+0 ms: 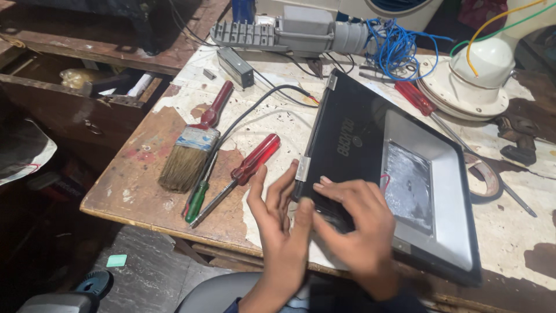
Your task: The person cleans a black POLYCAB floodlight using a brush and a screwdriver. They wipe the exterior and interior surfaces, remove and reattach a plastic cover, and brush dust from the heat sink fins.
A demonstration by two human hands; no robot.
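Drawer: an open wooden drawer (pixel 87 87) sits at far left, below the table edge, with small items inside too dim to tell.
Brush: a flat paintbrush with a dark red handle and tan bristles (pixel 191 148) lies on the worn wooden table (pixel 139 185), bristles toward the near edge.
Screwdrivers: a small green-handled screwdriver (pixel 197 200) lies just beside the brush; a red transparent-handled screwdriver (pixel 246 168) lies next to it, tip toward the near edge.
Cable: a black cable (pixel 255 104) runs from the brush area to the lamp's far corner.
Left hand: the left hand (pixel 278 214) is open, fingers spread, its thumb against the lamp's near-left corner; it grips nothing.
Right hand: the right hand (pixel 353 223) lies flat on the black frame, fingers pressing down, closed on nothing.
Lamp: the black rectangular floodlight housing with a silver reflector (pixel 399 168) lies face up on the table, near its front edge, under both hands.
Behind: a second red-handled screwdriver (pixel 420 99), blue coiled wire (pixel 397 43) and a white round fitting (pixel 478 78).
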